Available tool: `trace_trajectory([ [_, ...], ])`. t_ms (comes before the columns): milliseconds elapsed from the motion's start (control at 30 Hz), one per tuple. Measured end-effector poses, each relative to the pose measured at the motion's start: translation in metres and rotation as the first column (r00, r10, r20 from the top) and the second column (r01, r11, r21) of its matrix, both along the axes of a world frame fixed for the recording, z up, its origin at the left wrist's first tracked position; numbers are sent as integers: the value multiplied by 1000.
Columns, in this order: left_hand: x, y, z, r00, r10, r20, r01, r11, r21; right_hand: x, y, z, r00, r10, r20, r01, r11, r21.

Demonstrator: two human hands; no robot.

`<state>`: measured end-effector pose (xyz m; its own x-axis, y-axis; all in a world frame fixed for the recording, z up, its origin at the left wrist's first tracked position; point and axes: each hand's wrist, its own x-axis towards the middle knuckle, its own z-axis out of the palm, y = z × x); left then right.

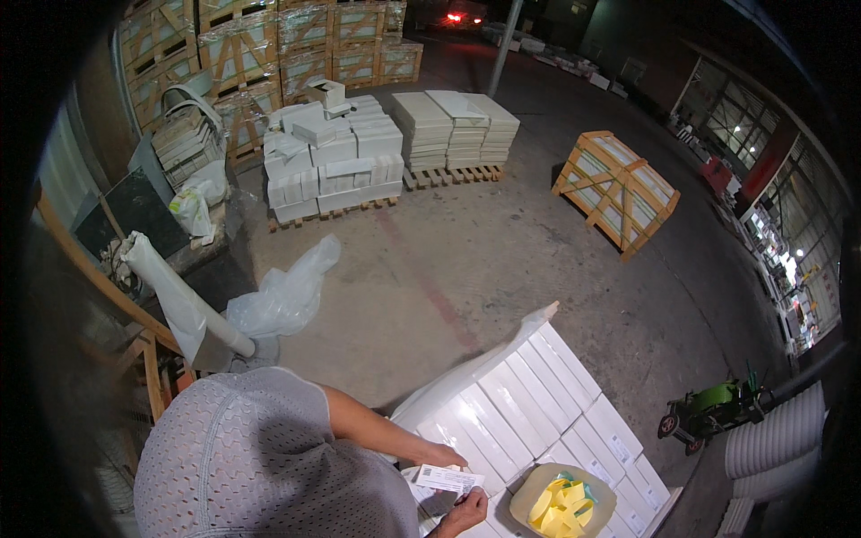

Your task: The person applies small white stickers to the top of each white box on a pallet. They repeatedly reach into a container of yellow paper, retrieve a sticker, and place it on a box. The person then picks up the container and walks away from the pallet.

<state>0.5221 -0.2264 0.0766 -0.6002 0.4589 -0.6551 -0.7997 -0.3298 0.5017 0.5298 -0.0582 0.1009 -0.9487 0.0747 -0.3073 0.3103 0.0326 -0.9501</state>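
My right hand pinches the right end of a white printed label. My left hand is closed at the label's upper edge, its fingertips partly hidden. Beneath both hands lies a stack of long white cartons, partly draped in clear plastic wrap. Several cartons carry small labels. On the stack, right of my hands, stands a beige plastic tub holding curled yellow and teal paper strips. My left arm reaches across from a grey mesh sleeve.
Ahead stand pallets of white boxes and pale slabs, with wooden crates behind. A wood-framed crate sits at right. Left are a wrapped roll and loose plastic film. A green wheeled machine stands at far right.
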Motion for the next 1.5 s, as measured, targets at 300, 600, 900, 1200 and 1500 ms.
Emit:
trace_trajectory([
  [300,-3,3,16,977,-140,-159,121,985,-122,-1,-3,16,983,180,26,-180,983,25],
  [600,-1,-9,16,978,-86,-190,103,991,81,4,0,24,981,140,134,-106,967,-231],
  [900,0,-16,26,972,-143,-187,125,987,-103,1,-1,30,955,231,184,-171,941,-292],
  [1200,-4,-17,23,961,-158,-228,121,979,-167,-1,6,22,938,279,204,-174,891,-418],
  [1500,-7,-31,3,776,-520,-358,220,755,-618,-6,9,5,929,245,278,-190,959,-211],
])
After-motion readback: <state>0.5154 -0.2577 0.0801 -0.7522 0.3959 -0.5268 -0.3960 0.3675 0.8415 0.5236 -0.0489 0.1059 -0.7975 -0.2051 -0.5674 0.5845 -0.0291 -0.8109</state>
